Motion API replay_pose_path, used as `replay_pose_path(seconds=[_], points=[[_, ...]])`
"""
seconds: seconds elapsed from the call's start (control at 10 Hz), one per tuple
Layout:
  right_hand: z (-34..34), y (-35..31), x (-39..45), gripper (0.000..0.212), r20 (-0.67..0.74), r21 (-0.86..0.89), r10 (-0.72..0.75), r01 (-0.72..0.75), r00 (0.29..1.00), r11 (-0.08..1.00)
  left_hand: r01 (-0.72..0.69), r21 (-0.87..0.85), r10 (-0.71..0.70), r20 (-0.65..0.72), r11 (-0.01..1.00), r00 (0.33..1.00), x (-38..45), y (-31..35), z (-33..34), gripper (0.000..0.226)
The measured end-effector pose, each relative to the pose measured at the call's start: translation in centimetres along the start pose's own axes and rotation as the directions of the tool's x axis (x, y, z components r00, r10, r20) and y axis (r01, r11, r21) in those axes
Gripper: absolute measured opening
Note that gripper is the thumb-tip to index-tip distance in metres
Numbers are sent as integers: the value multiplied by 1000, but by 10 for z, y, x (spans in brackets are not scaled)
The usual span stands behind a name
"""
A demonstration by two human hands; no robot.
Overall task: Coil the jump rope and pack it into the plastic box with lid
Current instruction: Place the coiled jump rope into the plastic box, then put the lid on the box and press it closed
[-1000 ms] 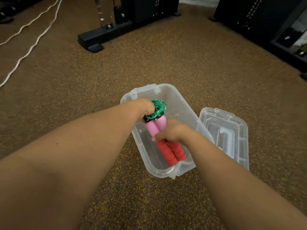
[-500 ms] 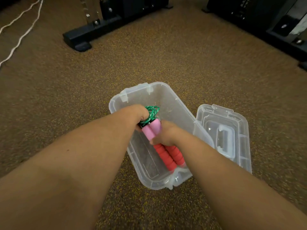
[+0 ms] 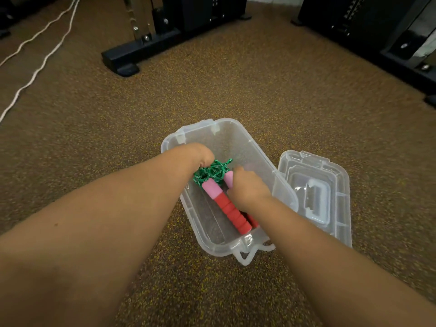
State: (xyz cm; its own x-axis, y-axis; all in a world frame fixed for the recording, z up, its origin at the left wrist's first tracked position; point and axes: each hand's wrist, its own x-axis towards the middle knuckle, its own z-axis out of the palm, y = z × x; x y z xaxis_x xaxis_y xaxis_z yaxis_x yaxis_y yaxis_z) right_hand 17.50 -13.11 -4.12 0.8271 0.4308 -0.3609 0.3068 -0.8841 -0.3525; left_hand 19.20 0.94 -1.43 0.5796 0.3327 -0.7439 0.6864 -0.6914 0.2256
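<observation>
The jump rope lies low inside the clear plastic box (image 3: 238,133) on the floor. Its two pink and red handles (image 3: 226,207) lie side by side, with the coiled green cord (image 3: 212,172) bunched at their far end. My left hand (image 3: 200,153) is curled over the green coil and holds it. On the right-hand handle rests my right hand (image 3: 247,188), gripping it from above. The clear lid (image 3: 330,175) lies flat on the floor just right of the box, inner side up.
Black bases of gym machines stand at the back centre (image 3: 141,50) and back right (image 3: 401,50). A white cable (image 3: 40,64) runs across the speckled brown carpet at the far left. A thin clear latch strap (image 3: 250,256) sticks out at the box's near end.
Both hands have lowered the rope from above the rim down into the box. The handles have spread slightly apart and now lie along the box's bottom.
</observation>
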Motion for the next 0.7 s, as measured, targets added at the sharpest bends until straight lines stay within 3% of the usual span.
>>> replay_pose_path(seconds=[0.1, 0.2, 0.3, 0.4, 0.5, 0.6, 0.7], points=[[-14, 2, -4, 34, -61, 37, -84, 86, 995, 996, -19, 24, 22, -111, 1000, 994, -36, 3, -1, 37], [-37, 5, -11, 40, -157, 58, -182, 193, 971, 979, -88, 273, 138, -168, 958, 976, -64, 12, -2, 28], [-67, 17, -27, 36, -279, 88, -269, 304, 922, 949, -85, 159, 120, -221, 984, 968, -71, 12, 3, 33], [-97, 43, -48, 28, -388, 143, -259, 335, 884, 931, -156, 4, 147, -367, 988, 919, -74, 18, 9, 38], [-108, 79, -71, 22, -467, 182, -195, 310, 862, 933, -286, -71, 230, -426, 956, 875, -84, 30, 22, 42], [-96, 124, -90, 19, -480, 219, -82, 210, 873, 953, -505, -97, 406, -474, 857, 781, -100, 55, 39, 45], [-79, 169, -104, 19, -381, 152, -50, 116, 923, 982, -681, -15, 584, -502, 732, 638, -124, 92, 64, 42]])
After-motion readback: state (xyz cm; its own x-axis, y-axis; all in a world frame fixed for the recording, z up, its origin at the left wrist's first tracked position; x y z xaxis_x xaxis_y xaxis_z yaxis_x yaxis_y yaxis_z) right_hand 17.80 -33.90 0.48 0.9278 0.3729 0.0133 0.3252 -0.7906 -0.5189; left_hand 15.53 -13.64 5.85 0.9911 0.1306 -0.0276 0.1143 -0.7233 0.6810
